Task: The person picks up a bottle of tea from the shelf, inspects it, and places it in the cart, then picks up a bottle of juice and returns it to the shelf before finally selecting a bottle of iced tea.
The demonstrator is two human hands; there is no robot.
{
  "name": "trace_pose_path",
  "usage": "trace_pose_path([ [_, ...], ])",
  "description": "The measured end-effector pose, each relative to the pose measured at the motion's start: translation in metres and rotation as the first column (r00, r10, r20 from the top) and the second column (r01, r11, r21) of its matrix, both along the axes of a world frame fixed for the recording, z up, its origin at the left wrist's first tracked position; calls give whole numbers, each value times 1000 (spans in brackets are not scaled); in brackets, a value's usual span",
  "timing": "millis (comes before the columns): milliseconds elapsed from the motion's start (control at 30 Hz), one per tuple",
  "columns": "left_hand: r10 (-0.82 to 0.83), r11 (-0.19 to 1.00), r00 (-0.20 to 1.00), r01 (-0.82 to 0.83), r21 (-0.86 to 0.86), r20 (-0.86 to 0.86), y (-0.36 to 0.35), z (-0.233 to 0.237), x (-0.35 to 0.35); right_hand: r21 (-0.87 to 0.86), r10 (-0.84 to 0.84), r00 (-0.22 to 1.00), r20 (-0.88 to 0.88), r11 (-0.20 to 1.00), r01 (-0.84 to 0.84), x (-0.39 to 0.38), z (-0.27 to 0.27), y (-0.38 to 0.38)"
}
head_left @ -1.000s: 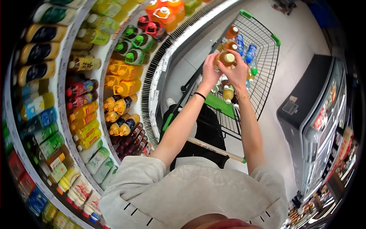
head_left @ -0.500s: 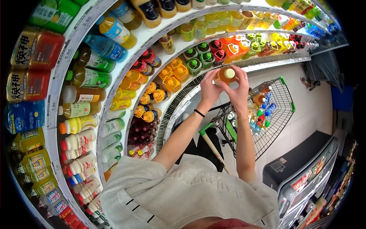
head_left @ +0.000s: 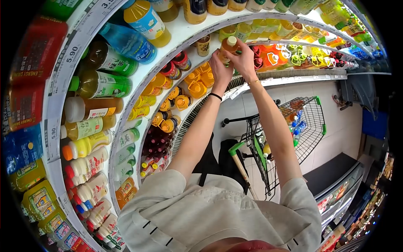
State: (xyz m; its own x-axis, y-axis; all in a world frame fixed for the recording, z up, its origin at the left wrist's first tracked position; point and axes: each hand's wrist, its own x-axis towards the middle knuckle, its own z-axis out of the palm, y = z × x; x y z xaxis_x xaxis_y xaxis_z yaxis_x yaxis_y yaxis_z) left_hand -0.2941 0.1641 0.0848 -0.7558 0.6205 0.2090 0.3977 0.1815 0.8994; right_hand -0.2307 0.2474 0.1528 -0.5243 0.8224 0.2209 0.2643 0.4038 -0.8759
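Note:
Both my hands hold one amber drink bottle (head_left: pixel 229 45) with a pale cap, raised at the edge of a white shelf (head_left: pixel 184 31). My left hand (head_left: pixel 219 69) wraps the bottle's lower left side, with a black band on that wrist. My right hand (head_left: pixel 244 62) grips its right side. A similar brown bottle (head_left: pixel 204 44) stands on the shelf just left of it. Orange and yellow jugs (head_left: pixel 197 80) sit on the shelf below my hands.
Curved shelves packed with bottled drinks fill the left and top. A black wire shopping cart (head_left: pixel 308 126) with green corners holds several bottles, down to the right of my arms. A dark chest cooler (head_left: pixel 336 185) stands at the right across the tiled aisle.
My hands lifted the amber bottle from over the cart up to the shelf edge. My view swung left and up, so the cart now lies lower right.

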Motion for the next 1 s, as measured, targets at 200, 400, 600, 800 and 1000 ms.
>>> trace_pose_path([
  [200,-129,973,956,72,219,262,42,-41,-23,142,39,999,18,989,-41,-47,-20,32],
  [400,-336,913,840,180,365,427,51,-44,-26,80,43,998,53,996,-47,-78,-40,47],
  [600,-520,775,601,32,632,607,63,-90,-25,175,-32,998,-62,984,43,-92,-61,57],
  [800,-435,895,425,103,435,794,65,-145,-32,235,-118,989,85,967,96,-89,-47,47],
  [1000,-387,919,528,151,365,756,73,-128,-31,251,-22,998,52,968,8,-94,-46,65],
])
